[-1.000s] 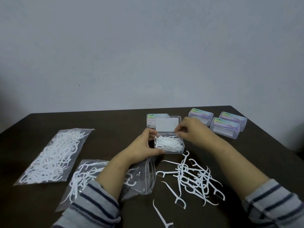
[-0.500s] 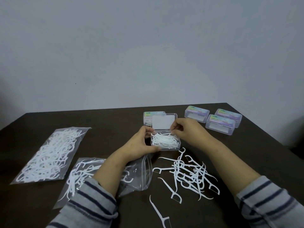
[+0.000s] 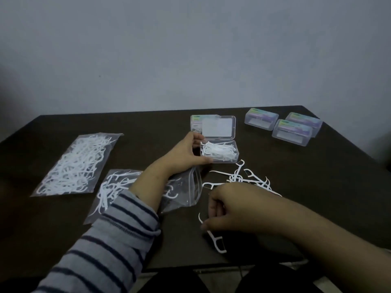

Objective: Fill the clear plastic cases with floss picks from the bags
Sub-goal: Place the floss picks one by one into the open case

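Now the left hand (image 3: 186, 154) grips the open case (image 3: 219, 153) by its side, while the right hand (image 3: 228, 208) pinches a floss pick (image 3: 214, 240) in its fingers on the surface (image 3: 317, 187).

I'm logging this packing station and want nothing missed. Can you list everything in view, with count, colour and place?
open case: one, clear, table centre, lid up, partly filled with white picks
closed cases: three, clear with coloured labels, far right
another case: one, clear, partly hidden behind the open lid
full bag: one, clear, white picks, flat at left
opened bag: one, clear, few picks, under the left forearm
loose picks: a white pile, count unclear, in front of the open case
single pick: white, near table edge
table: dark brown
left hand: holds the open case
right hand: pinches the single pick
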